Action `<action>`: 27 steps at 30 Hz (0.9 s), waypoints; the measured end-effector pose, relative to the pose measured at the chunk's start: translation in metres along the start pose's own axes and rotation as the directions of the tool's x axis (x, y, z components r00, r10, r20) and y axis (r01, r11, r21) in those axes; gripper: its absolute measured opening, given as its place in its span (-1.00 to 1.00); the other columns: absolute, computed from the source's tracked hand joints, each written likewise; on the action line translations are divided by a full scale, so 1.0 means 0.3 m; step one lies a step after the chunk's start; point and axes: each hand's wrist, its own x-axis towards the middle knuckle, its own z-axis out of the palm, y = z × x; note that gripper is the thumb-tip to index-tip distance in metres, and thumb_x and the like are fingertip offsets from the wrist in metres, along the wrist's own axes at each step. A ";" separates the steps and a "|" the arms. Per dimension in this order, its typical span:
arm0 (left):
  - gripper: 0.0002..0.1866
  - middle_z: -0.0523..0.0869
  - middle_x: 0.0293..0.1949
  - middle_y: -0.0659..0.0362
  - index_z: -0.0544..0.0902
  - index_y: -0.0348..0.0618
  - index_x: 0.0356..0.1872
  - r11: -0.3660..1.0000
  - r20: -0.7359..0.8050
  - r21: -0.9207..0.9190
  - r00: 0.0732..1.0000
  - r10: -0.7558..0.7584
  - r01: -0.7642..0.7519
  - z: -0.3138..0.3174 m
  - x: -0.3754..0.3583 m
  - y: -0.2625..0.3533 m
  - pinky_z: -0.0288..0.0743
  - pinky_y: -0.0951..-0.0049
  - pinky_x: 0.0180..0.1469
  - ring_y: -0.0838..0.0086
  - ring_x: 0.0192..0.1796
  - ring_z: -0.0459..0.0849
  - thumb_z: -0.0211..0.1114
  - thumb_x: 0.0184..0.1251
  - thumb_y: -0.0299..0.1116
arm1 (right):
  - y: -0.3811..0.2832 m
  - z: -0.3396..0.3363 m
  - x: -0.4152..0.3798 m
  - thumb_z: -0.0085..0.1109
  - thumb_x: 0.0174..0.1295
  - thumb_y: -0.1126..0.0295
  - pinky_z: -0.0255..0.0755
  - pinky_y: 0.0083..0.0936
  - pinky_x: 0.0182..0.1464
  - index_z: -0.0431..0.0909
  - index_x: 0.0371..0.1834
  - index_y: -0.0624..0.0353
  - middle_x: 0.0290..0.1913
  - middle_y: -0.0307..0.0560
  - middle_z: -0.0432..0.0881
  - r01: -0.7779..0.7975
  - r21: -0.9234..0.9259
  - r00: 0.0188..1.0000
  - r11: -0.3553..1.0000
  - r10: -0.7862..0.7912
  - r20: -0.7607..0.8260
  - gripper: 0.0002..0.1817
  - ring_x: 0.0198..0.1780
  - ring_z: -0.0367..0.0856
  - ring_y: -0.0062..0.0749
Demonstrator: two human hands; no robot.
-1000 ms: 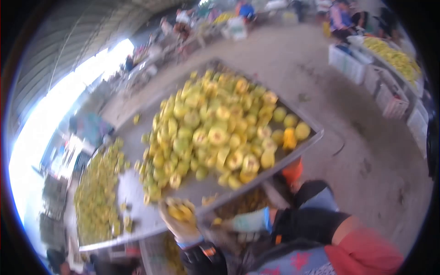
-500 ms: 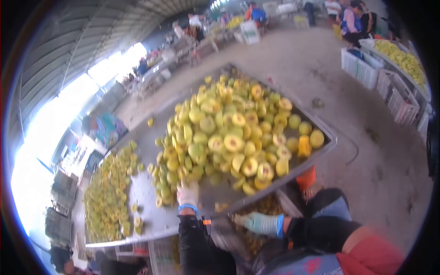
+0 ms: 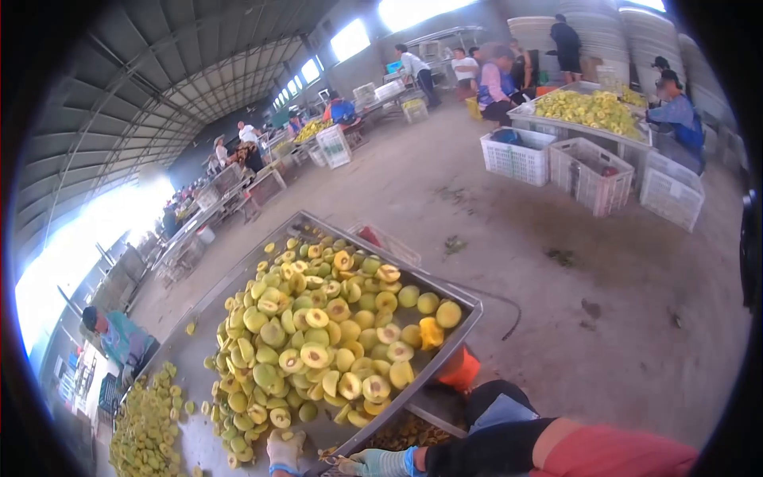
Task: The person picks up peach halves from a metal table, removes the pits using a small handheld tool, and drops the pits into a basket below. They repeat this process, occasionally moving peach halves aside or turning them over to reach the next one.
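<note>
A metal table (image 3: 208, 318) bears a large heap of halved yellow-green fruit (image 3: 298, 334), with a smaller pile of cut pieces (image 3: 147, 421) at its left end. My left hand (image 3: 284, 450), in a pale glove, touches the near edge of the heap at the bottom of the view; its fingers are too blurred to read. Just right of it, my right hand (image 3: 372, 462), in a pale glove with a blue cuff, is at the table's near edge, its fingers closed around something I cannot make out. An orange-yellow piece (image 3: 431, 333) lies near the right corner.
An orange container (image 3: 459, 370) stands beside the table's right corner. A co-worker (image 3: 119, 340) is at the left. Farther back right are plastic crates (image 3: 592, 176), another fruit-laden table (image 3: 548, 126) and several people. A dark hose (image 3: 515, 314) lies on the floor.
The view has tilted up and turned right, so the table and both hands appear lower and farther left. More of the far hall shows. The left hand remains beside the heap.
</note>
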 end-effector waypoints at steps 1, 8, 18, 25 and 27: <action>-0.52 0.62 -0.08 0.05 0.59 -0.27 0.07 0.990 0.076 -0.128 0.996 -0.050 0.059 0.006 -0.006 -0.001 0.65 0.32 -0.07 0.31 -0.05 0.69 0.41 0.28 -0.12 | 0.081 0.031 0.046 -0.14 0.56 -0.09 0.51 -0.47 -0.01 0.69 -0.08 0.16 -0.24 -0.14 0.70 0.179 0.070 0.981 0.981 -0.173 -0.088 -0.44 -0.14 0.64 -0.41; -0.67 0.60 0.10 0.07 0.50 -0.21 0.18 0.557 0.128 -0.827 0.990 0.062 0.072 0.057 -0.308 0.293 0.59 0.33 0.11 0.30 0.09 0.63 0.21 0.53 -0.28 | -0.111 -0.034 -0.022 -0.02 0.54 -0.04 0.51 -0.26 0.03 0.59 0.13 0.19 -0.15 0.11 0.74 0.233 -0.181 0.914 0.956 -0.278 -0.295 -0.51 -0.06 0.72 -0.10; -0.71 0.65 -0.09 0.13 0.59 -0.23 0.06 0.231 0.140 -0.966 0.986 0.086 0.117 0.130 -0.333 0.365 0.61 0.41 0.00 0.39 -0.07 0.66 0.28 0.42 -0.32 | -0.234 -0.081 -0.023 0.02 0.56 0.24 0.53 -0.46 -0.01 0.56 0.12 0.30 -0.15 -0.11 0.72 0.137 -0.142 0.931 0.980 -0.176 -0.320 -0.67 -0.15 0.64 -0.36; -0.45 0.67 -0.01 0.03 0.51 -0.21 0.20 0.485 -0.185 -0.848 0.977 0.104 -0.212 0.183 -0.257 0.195 0.59 0.34 0.06 0.27 0.00 0.66 0.04 0.58 0.11 | -0.065 -0.036 0.057 0.03 0.52 0.21 0.51 -0.17 -0.03 0.55 0.07 0.33 -0.19 0.32 0.68 0.337 -0.231 0.844 0.913 -0.402 -0.356 -0.64 -0.13 0.68 0.16; -0.44 0.68 0.00 0.02 0.54 -0.22 0.17 0.154 0.080 -0.984 0.996 -0.038 0.085 0.138 -0.274 0.274 0.60 0.28 0.07 0.21 0.02 0.66 -0.04 0.61 0.11 | -0.067 -0.039 0.071 0.04 0.52 0.20 0.53 -0.21 -0.05 0.56 0.07 0.35 -0.23 0.30 0.69 0.346 -0.099 0.866 0.933 -0.358 -0.349 -0.62 -0.15 0.69 0.13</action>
